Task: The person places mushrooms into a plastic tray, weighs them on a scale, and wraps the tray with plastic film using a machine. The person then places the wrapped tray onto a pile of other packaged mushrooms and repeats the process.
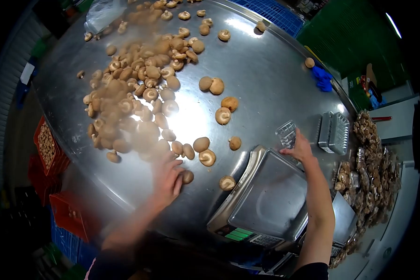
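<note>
Hands apart over open tabletop (270,79), left (165,183) half-curled by mushroom (187,177), right (301,149) pinching tray (286,132) edge.

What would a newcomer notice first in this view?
Most likely the big pile of brown mushrooms, spread over the left part of the shiny metal table, with the left hand at its near edge. Next, the scale at the table's near side, where the right hand holds a clear plastic tray. At far right, packed mushrooms lie heaped.
</note>
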`<state>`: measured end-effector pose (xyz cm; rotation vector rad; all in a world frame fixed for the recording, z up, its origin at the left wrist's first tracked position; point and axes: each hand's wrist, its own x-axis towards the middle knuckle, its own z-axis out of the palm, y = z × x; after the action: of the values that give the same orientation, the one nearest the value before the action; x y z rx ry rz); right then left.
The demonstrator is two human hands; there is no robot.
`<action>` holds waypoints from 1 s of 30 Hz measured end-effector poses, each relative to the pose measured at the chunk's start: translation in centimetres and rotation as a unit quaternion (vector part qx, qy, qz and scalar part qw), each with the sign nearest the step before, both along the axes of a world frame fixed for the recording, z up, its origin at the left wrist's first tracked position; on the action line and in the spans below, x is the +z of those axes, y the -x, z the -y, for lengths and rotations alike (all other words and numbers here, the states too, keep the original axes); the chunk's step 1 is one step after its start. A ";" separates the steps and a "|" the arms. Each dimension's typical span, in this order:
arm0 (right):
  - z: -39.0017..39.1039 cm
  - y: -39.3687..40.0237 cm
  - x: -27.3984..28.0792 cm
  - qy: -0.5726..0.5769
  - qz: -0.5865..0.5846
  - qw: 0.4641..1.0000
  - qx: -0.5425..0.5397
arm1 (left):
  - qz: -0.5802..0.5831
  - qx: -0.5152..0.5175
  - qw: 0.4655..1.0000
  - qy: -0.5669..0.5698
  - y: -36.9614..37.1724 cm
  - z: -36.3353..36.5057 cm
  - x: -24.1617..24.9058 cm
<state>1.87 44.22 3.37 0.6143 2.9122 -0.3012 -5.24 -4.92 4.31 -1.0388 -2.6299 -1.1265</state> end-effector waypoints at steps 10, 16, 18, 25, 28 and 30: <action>2.2 0.4 1.8 -0.022 0.018 0.999 -0.024 | 0.043 0.001 0.998 -0.051 -0.8 -0.5 1.1; 3.1 0.9 4.1 -0.066 -0.010 0.998 0.009 | 0.047 -0.014 0.997 -0.063 0.3 -1.0 2.2; 3.3 1.3 6.2 -0.077 -0.082 0.994 0.008 | 0.034 -0.012 0.997 -0.071 2.6 -2.3 3.1; 6.5 2.0 16.3 0.569 -0.429 0.694 -0.101 | 0.041 -0.061 0.996 -0.052 13.3 -18.1 -0.4; 12.2 -1.7 16.3 0.843 -0.388 0.369 0.054 | -0.046 -0.046 0.996 0.062 14.1 -22.3 -3.5; 17.2 -3.3 14.3 0.901 -0.358 0.231 0.079 | -0.051 -0.020 0.988 0.141 14.4 -23.8 -6.7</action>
<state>5.13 27.05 17.70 -0.4602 0.6088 -3.3316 -19.62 18.88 -2.42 -1.1680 -2.7503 -0.6963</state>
